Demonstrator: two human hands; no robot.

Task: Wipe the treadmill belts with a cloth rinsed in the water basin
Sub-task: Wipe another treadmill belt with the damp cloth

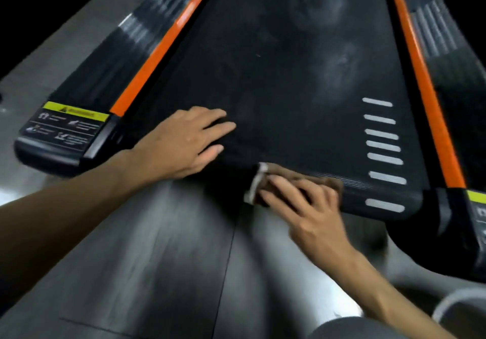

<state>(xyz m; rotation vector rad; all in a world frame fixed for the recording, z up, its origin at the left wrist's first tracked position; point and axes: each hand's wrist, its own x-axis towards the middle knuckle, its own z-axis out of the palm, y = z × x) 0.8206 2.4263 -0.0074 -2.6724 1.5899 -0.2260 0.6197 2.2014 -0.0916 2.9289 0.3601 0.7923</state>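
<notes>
The black treadmill belt (276, 75) runs away from me between two orange side strips, with pale smudges further up it. My left hand (184, 141) rests flat on the belt's near left end, fingers straight. My right hand (302, 207) presses a folded brown cloth (265, 180) with a white edge against the belt's rear edge, fingers spread over it. Much of the cloth is hidden under that hand.
A black end cap with a yellow warning label (71, 125) sits at the left rear corner, a second one (473, 207) at the right. Grey floor (144, 259) lies below. A round grey rim (457, 302), possibly the basin, shows at the bottom right.
</notes>
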